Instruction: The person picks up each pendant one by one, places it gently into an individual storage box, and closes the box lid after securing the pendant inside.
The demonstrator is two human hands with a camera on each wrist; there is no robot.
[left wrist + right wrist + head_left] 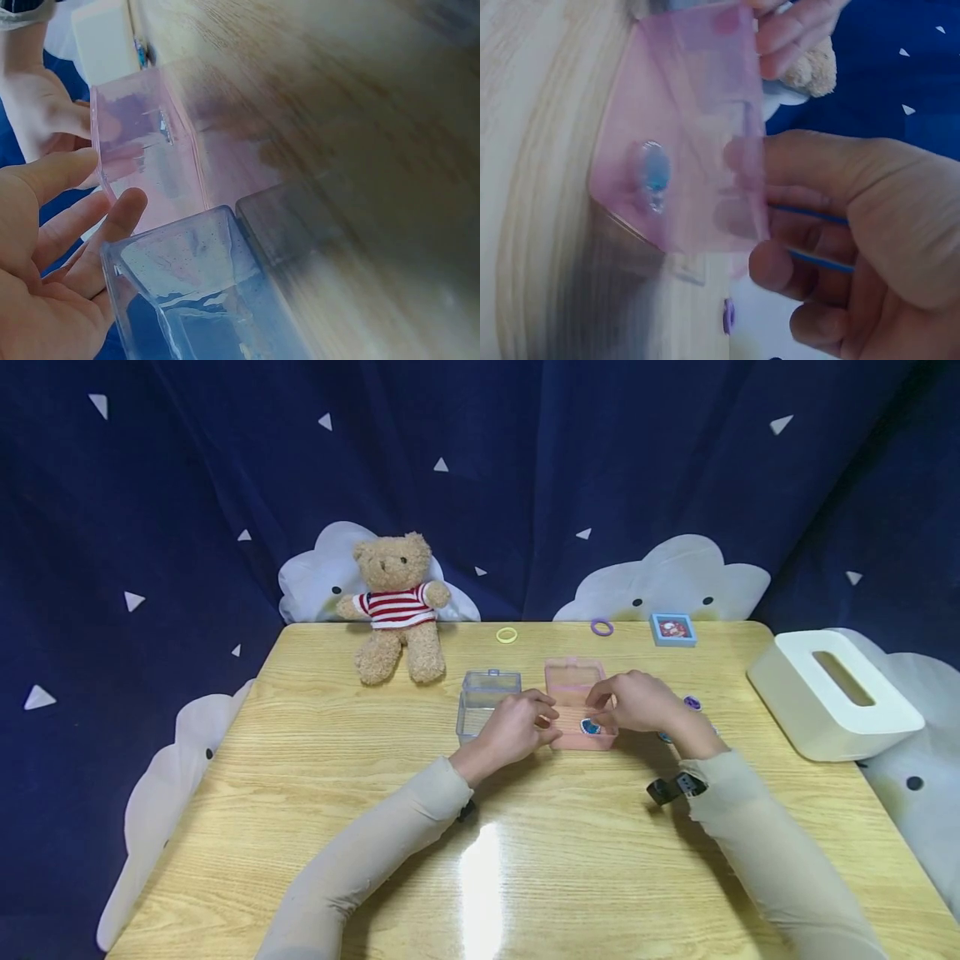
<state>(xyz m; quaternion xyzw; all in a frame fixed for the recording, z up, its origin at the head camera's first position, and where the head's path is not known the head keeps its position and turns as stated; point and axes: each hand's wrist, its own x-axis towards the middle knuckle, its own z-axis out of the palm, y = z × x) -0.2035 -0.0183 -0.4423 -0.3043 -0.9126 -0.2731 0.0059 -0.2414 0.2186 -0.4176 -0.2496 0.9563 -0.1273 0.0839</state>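
A translucent pink box [583, 741] stands on the table with its lid raised toward the back. Inside it lies a small flat teal piece with a pale edge [591, 726]. My left hand [517, 727] is at the box's left side, its thumb tip against the rim [95, 142] and its fingers loosely bent beside it. At the right side my right hand [637, 700] reaches over the rim; the thumb and a fingertip show through the pink wall [705, 217], with nothing seen between them. Left of the pink box stands an open translucent blue-grey box [463, 718], partly behind my left hand.
Beyond the boxes lie a yellow ring [507, 635], a purple ring [602, 627] and a blue square frame [672, 630]. A teddy bear [401, 610] sits back left. A white tissue box [810, 702] stands right. A small purple piece [692, 702] lies beyond my right wrist.
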